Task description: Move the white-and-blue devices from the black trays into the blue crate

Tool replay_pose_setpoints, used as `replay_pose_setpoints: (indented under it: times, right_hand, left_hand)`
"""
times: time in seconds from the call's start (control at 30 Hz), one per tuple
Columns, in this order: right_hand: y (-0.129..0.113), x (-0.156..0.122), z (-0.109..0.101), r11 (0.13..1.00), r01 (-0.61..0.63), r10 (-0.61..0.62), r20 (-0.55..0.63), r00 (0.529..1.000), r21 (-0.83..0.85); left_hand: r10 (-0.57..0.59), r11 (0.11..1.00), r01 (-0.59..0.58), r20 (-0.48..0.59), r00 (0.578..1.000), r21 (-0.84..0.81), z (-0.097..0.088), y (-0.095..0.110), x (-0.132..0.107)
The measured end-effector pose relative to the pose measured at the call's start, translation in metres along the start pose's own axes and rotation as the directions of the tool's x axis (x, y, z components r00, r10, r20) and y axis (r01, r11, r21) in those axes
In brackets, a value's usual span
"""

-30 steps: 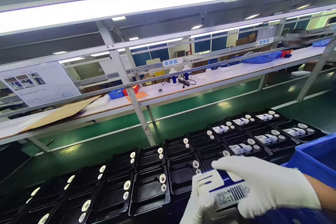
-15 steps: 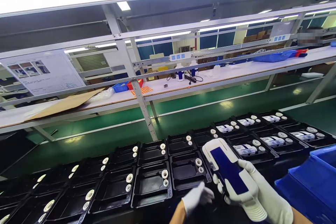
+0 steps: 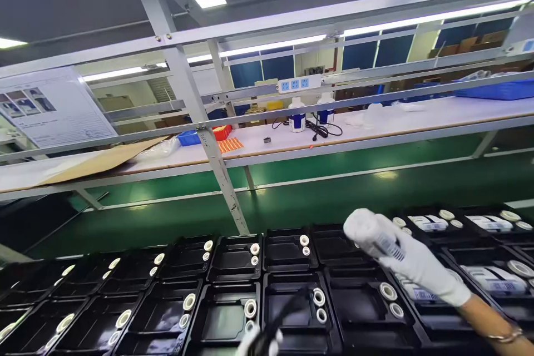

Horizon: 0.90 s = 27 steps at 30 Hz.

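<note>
My right hand (image 3: pixel 421 264), in a white glove, is closed around a white and blue device (image 3: pixel 371 231) and holds it low over a black tray (image 3: pixel 337 245) in the back row. Only the gloved fingertips of my left hand (image 3: pixel 261 342) show at the bottom edge, blurred, above another black tray (image 3: pixel 287 311). Rows of black trays (image 3: pixel 225 317) cover the near side, each with two white rings (image 3: pixel 319 303) at its right. Trays at the right hold white and blue devices (image 3: pixel 425 222).
A green conveyor belt (image 3: pixel 292 206) runs behind the trays. A slanted metal frame post (image 3: pixel 221 178) rises from the belt's near edge. Beyond is a long white bench (image 3: pixel 375 117) with bottles, cables, blue bins and a cardboard sheet (image 3: pixel 95 161).
My right hand has carried the device forward and to the right, down toward a back-row tray. My left hand has dropped to the bottom edge. The view has tilted and the blue bin has left it.
</note>
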State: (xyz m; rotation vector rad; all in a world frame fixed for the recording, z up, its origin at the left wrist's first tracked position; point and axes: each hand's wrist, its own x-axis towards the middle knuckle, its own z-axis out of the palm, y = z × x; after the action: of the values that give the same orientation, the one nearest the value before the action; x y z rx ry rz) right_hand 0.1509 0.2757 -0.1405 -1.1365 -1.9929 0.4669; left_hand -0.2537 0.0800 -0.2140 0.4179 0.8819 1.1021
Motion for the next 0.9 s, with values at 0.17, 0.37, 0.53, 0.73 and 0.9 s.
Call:
replay_pose_setpoints:
  times: [0.17, 0.37, 0.53, 0.73, 0.9]
  right_hand:
    - [0.093, 0.045, 0.094, 0.867, 0.360, -0.183, 0.450, 0.874, -0.346]
    - [0.175, 0.083, 0.184, 0.874, 0.332, -0.038, 0.631, 0.775, -0.354]
    - [0.207, 0.087, 0.217, 0.913, 0.287, 0.014, 0.724, 0.689, -0.291]
    - [0.217, 0.082, 0.225, 0.944, 0.211, 0.051, 0.743, 0.667, -0.254]
    - [0.186, 0.139, 0.190, 1.000, 0.000, 0.005, 0.310, 0.951, -0.014]
  left_hand:
    - [0.102, 0.988, -0.104, -0.025, 0.995, -0.114, 0.077, 0.108, 0.112]
    - [-0.031, 0.976, 0.038, -0.032, 0.999, 0.216, 0.158, 0.160, 0.254]
    - [-0.043, 0.938, 0.067, -0.078, 0.996, 0.339, 0.160, 0.140, 0.307]
    - [0.064, 0.862, -0.008, -0.094, 0.994, 0.507, 0.154, 0.139, 0.318]
    - [-0.018, 0.769, -0.003, 0.027, 0.999, 0.640, 0.167, 0.137, 0.308]
